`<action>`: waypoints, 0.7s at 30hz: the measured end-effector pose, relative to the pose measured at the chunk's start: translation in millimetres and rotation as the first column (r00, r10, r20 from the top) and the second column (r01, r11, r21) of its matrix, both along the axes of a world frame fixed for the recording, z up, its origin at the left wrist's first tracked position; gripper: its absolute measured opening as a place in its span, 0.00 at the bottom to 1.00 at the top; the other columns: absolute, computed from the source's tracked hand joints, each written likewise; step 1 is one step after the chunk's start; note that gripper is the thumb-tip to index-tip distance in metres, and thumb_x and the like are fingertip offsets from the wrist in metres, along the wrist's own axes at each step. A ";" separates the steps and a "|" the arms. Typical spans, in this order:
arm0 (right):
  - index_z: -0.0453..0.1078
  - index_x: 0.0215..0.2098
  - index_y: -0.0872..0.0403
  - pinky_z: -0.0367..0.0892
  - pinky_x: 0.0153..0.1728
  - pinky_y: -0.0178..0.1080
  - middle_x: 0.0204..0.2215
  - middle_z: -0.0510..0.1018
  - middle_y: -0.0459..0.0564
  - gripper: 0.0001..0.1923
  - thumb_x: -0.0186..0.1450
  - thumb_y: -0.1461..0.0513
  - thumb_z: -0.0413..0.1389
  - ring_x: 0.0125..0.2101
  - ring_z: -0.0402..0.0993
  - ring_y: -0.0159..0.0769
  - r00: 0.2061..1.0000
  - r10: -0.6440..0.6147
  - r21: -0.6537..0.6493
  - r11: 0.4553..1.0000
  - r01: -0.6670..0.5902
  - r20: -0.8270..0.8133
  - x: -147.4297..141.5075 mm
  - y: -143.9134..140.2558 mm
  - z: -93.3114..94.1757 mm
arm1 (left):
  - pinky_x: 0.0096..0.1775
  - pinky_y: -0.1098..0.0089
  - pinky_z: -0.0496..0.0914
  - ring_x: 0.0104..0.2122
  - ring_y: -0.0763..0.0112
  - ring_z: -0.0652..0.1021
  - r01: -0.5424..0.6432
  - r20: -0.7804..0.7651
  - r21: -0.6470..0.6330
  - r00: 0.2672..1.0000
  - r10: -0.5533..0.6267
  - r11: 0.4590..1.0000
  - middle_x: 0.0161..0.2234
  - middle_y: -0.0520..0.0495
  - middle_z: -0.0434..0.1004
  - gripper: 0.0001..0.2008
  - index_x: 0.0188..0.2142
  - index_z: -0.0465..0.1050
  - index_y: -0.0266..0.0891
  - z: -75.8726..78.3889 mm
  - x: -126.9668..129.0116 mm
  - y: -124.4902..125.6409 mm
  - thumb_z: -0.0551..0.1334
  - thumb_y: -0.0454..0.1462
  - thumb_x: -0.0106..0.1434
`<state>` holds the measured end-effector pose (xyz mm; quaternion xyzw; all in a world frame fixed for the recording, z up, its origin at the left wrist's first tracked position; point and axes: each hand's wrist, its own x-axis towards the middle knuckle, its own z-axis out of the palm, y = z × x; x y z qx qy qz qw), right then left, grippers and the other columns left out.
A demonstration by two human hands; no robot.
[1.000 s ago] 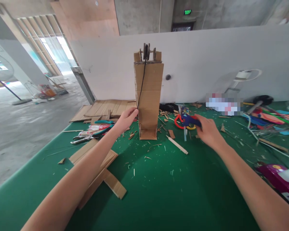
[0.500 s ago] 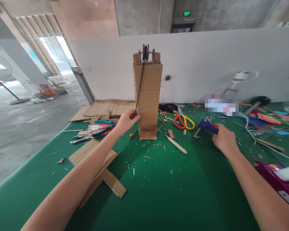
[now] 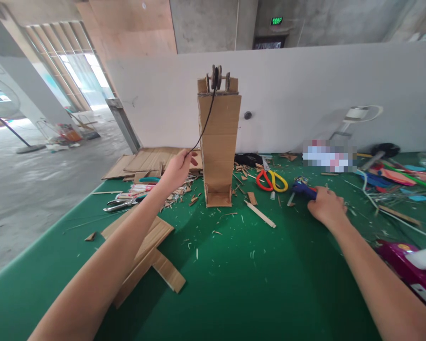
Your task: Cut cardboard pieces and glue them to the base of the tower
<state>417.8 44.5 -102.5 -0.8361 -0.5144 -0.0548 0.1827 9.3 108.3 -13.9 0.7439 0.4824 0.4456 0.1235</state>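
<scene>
Left hand with black cord in grip, aslant down from upright cardboard tower.

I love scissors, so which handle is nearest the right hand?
The yellow handle, toward the right hand; the red handle lies farther away, toward the cardboard tower.

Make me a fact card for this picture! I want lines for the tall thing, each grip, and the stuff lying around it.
Tall thing: cardboard tower, upright
On top: a small wheel with a black cord running down from it
Left grip: pinching the cord, left of the tower
Right grip: touching a blue tool; how tightly, I can't tell
Right of tower: scissors with red and yellow handles, pale stick
Table: green, with scattered scraps
</scene>
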 end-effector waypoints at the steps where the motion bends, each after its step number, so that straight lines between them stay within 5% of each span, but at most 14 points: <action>1: 0.65 0.52 0.58 0.64 0.41 0.62 0.50 0.68 0.70 0.26 0.54 0.62 0.50 0.48 0.66 0.66 1.000 0.011 0.039 0.999 -0.011 0.006 2.3 1.3 -4.0 | 0.29 0.72 0.64 0.26 0.73 0.71 -0.023 0.023 0.035 1.000 0.022 0.999 0.32 0.47 0.77 0.16 0.41 0.68 0.38 5.2 -1.6 -1.9 0.45 0.41 0.67; 8: 0.69 0.45 0.54 0.61 0.38 0.66 0.45 0.71 0.69 0.22 0.52 0.62 0.51 0.45 0.67 0.65 0.998 0.062 0.214 0.975 -0.055 -0.024 12.8 8.1 -22.5 | 0.24 0.73 0.60 0.20 0.76 0.66 -0.116 0.106 0.162 0.989 0.099 0.980 0.21 0.51 0.69 0.11 0.37 0.68 0.39 34.7 -10.2 -15.2 0.48 0.33 0.64; 14: 0.61 0.56 0.62 0.55 0.48 0.65 0.52 0.65 0.71 0.28 0.57 0.61 0.49 0.52 0.59 0.68 0.995 0.039 0.219 0.974 -0.058 0.093 -15.7 -9.1 8.3 | 0.21 0.73 0.55 0.18 0.76 0.61 -0.140 0.148 0.133 0.982 0.120 0.981 0.18 0.54 0.60 0.11 0.36 0.69 0.38 39.9 -15.8 -16.0 0.48 0.32 0.61; 17: 0.55 0.60 0.62 0.53 0.55 0.58 0.55 0.63 0.67 0.30 0.61 0.60 0.48 0.57 0.56 0.60 0.947 0.272 0.309 0.898 -0.314 0.173 -50.9 -13.4 30.4 | 0.22 0.72 0.56 0.19 0.76 0.62 -0.069 0.094 0.072 0.994 0.062 0.995 0.19 0.53 0.61 0.10 0.35 0.71 0.37 47.5 -17.8 -18.5 0.52 0.35 0.59; 21: 0.42 0.66 0.56 0.51 0.58 0.55 0.62 0.55 0.61 0.41 0.61 0.51 0.52 0.61 0.50 0.53 0.724 0.689 0.326 0.690 -0.646 -0.026 -111.6 -6.1 46.8 | 0.19 0.73 0.53 0.18 0.76 0.60 0.118 0.050 -0.179 0.993 -0.110 0.977 0.19 0.52 0.61 0.10 0.37 0.72 0.39 65.8 -22.7 -37.6 0.58 0.39 0.56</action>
